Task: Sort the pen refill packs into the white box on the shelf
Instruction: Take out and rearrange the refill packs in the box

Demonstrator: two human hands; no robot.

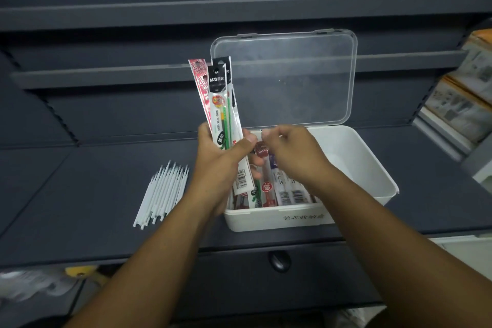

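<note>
L hand (221,157) grips packs (221,98), upright, over box (359,168) L end. R hand (290,154) just beside, fingers curled; grasp: cannot tell. Box on shelf (80,181), lid (287,77) open; stored packs (282,189) lie in L part. Loose refills (165,192) on shelf, L of box.

A stationery shop: dark tiered display shelving (106,78), barcoded refill packs (219,104) (hang-holed retail sleeves), stacked boxed stock (458,106) alongside.

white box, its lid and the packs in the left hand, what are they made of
White rectangular box: likely opaque moulded plastic, matte, rounded rim. Clear hinged lid: transparent plastic, slightly hazy; the dark shelf shows through. Long narrow refill packs held by the left hand: probably glossy printed plastic film, judging by the sheen.
</note>
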